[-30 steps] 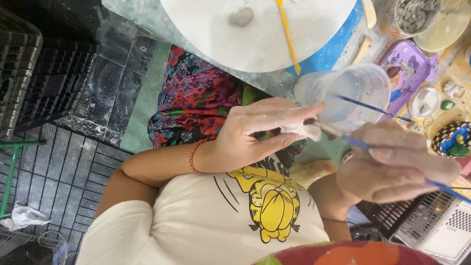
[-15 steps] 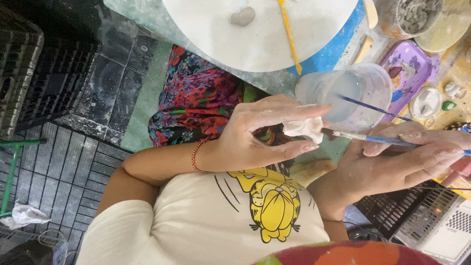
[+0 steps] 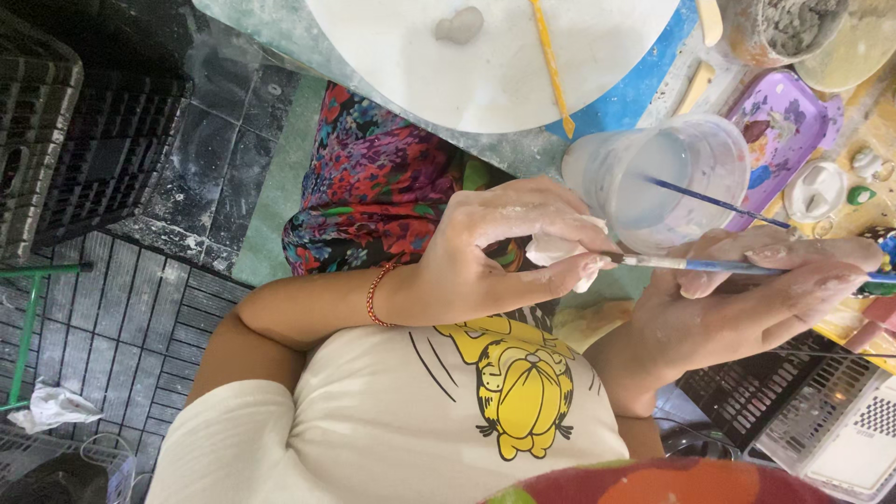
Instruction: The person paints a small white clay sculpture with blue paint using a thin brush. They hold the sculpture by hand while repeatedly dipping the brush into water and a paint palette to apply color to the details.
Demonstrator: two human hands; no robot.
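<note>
Left hand (image 3: 485, 257) pinched a white clay piece (image 3: 560, 250) over the lap; right hand (image 3: 747, 299) gripped a brush (image 3: 709, 267), tip touching it. Cup (image 3: 663, 177) stood just beyond, at the table edge.

One head-worn camera looks steeply down, close over the person's chest, lap and table edge (image 3: 523, 149).
</note>
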